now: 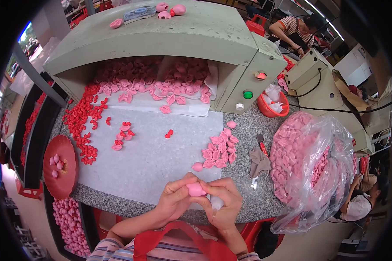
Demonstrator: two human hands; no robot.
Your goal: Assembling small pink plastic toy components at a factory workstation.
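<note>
At the near edge of the worktop, my left hand point(172, 198) and my right hand point(225, 198) are both closed on a small rounded pink piece point(196, 189), pinched between fingers and thumbs. A whitish object point(216, 202), perhaps a small bottle, is tucked in my right palm; its kind is partly hidden. Just beyond lies a cluster of pink shell-like pieces point(220, 150). A red double-lobed part point(169, 134) rests alone on the white sheet point(139, 169). Further left are a few pink shells with red parts point(124, 135) and a large spread of red parts point(82, 126).
A grey-green machine housing point(152, 37) holds heaped pink shells point(178, 87). At left stands a red dish point(61, 187) with a few pink pieces. To the right are a brush point(262, 145), a grey cloth point(260, 163), a clear bag of pink shells point(309, 165) and an orange-red bowl point(273, 106).
</note>
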